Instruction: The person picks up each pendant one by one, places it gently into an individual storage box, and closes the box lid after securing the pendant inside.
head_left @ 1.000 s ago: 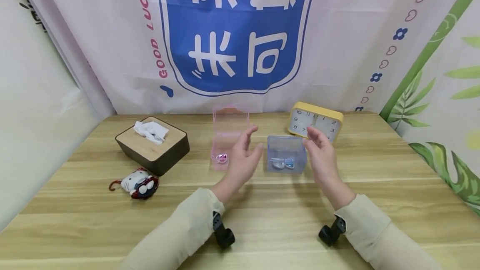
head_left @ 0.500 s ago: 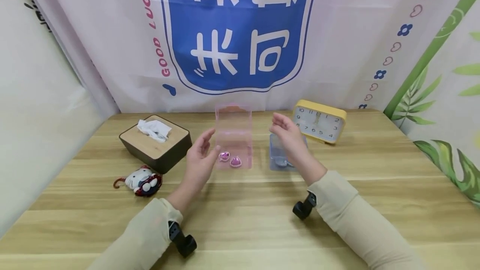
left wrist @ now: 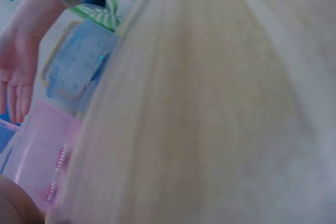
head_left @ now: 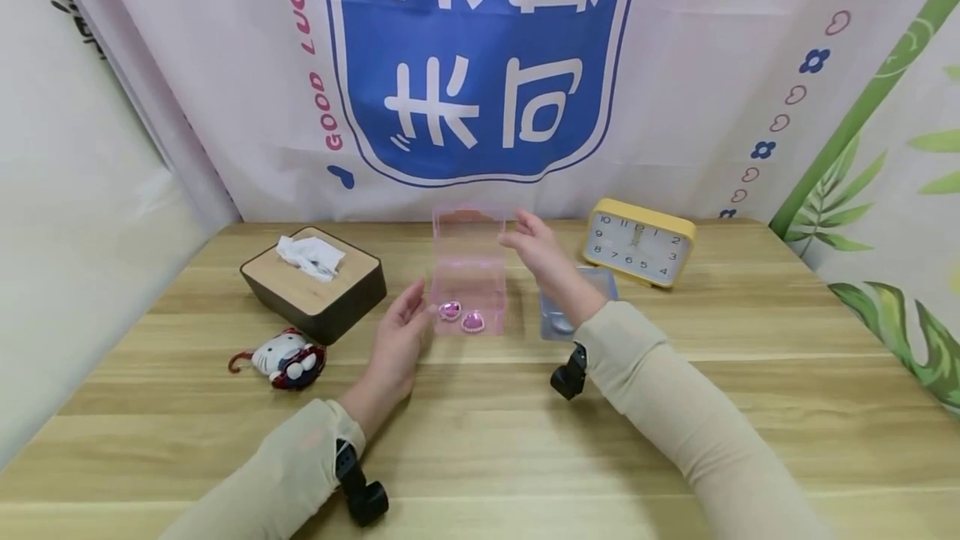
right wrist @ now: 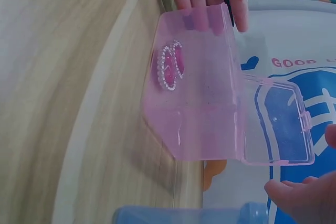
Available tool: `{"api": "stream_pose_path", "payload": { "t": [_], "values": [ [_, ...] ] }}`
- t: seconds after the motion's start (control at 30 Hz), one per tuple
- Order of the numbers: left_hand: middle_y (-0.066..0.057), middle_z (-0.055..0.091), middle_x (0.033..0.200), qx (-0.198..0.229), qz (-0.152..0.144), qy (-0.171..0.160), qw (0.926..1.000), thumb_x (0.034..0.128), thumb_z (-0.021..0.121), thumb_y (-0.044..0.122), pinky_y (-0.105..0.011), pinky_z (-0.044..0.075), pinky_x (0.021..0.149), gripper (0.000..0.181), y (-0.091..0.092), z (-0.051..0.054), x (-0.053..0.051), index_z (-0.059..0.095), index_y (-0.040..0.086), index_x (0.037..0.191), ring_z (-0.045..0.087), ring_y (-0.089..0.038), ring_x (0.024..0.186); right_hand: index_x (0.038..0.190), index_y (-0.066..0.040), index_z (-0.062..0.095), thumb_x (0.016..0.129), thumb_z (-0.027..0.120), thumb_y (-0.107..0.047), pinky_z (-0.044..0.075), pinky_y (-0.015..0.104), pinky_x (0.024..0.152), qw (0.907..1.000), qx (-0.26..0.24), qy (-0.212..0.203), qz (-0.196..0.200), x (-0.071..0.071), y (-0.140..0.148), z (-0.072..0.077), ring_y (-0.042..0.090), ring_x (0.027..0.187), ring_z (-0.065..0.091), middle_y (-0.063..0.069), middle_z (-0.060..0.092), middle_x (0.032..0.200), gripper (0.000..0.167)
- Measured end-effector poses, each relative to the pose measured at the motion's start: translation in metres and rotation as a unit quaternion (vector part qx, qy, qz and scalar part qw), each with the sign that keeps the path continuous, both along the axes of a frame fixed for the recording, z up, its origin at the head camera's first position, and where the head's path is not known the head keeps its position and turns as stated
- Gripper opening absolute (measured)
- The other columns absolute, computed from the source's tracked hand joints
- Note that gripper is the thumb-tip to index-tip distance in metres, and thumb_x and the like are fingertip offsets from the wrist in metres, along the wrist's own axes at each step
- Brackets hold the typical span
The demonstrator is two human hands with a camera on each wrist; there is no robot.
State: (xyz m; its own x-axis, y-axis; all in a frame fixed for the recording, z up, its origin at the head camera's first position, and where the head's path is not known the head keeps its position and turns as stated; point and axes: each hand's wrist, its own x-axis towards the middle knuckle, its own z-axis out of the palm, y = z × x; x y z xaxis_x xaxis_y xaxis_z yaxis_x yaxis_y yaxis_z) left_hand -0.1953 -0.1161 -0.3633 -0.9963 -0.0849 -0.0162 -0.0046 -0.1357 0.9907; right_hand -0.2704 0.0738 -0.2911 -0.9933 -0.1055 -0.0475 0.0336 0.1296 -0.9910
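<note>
A clear pink plastic box (head_left: 491, 294) stands with its lid (head_left: 469, 233) raised at the back. Two pink gems (right wrist: 170, 66) with beaded rims lie inside it. My left hand (head_left: 396, 344) is at the box's left side, fingers fairly straight; in the right wrist view its fingertips lie against or just behind that wall. Beside the lid's right edge is my right hand (head_left: 546, 261), holding nothing; I cannot tell whether it touches the lid. A clear blue box (left wrist: 81, 72) with silvery-blue pieces sits to the right, partly hidden by my right wrist.
At the back right a yellow clock (head_left: 637, 244) stands behind the blue box. On the left are a tissue box (head_left: 322, 298) and a white cat-figure keychain (head_left: 281, 361). A printed cloth (head_left: 675, 107) hangs behind the table.
My left hand has moved left from in front of the pink box to its left side. My right hand has moved left from the blue box to the pink lid.
</note>
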Motion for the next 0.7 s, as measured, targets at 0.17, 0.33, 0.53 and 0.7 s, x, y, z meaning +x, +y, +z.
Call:
{"api": "stream_pose_path", "payload": {
  "t": [0.17,0.33,0.53,0.7],
  "values": [
    [-0.013,0.03,0.149,0.008,0.0,0.001,1.0,0.0888,0.053,0.0,-0.034,0.025,0.114,0.056,0.006,-0.006,0.0,0.034,0.005,0.141,0.028,-0.026,0.137,0.145,-0.005,0.024,0.087,0.055,-0.006,0.023,0.04,0.115,0.9997,-0.025,0.006,0.004,-0.003,-0.009,-0.001,0.03,0.136,0.03,0.019,0.03,0.148,0.066],
    [-0.014,0.032,0.148,0.005,0.005,-0.001,1.0,0.0903,0.053,0.002,-0.036,0.026,0.114,0.054,0.008,-0.007,-0.002,0.035,0.005,0.141,0.029,-0.026,0.137,0.144,-0.005,0.027,0.086,0.056,-0.005,0.024,0.039,0.115,0.9994,-0.032,0.015,0.0,-0.004,-0.012,-0.001,0.027,0.135,0.032,0.018,0.034,0.146,0.065],
    [-0.016,0.034,0.147,-0.008,0.006,0.004,0.9999,0.0907,0.052,0.002,-0.038,0.027,0.113,0.052,0.009,-0.008,-0.002,0.036,0.005,0.14,0.031,-0.027,0.136,0.143,-0.004,0.029,0.086,0.057,-0.005,0.025,0.038,0.114,0.9991,-0.037,0.02,0.003,0.0,-0.01,-0.002,0.026,0.134,0.034,0.018,0.036,0.145,0.063],
    [-0.018,0.035,0.145,-0.017,0.007,0.009,0.9998,0.0911,0.051,0.001,-0.039,0.028,0.113,0.05,0.008,-0.009,-0.003,0.037,0.003,0.139,0.032,-0.029,0.135,0.141,-0.003,0.032,0.086,0.057,-0.005,0.028,0.037,0.113,0.9988,-0.039,0.028,0.005,0.007,-0.009,-0.003,0.026,0.132,0.036,0.017,0.039,0.143,0.06]
  ]
}}
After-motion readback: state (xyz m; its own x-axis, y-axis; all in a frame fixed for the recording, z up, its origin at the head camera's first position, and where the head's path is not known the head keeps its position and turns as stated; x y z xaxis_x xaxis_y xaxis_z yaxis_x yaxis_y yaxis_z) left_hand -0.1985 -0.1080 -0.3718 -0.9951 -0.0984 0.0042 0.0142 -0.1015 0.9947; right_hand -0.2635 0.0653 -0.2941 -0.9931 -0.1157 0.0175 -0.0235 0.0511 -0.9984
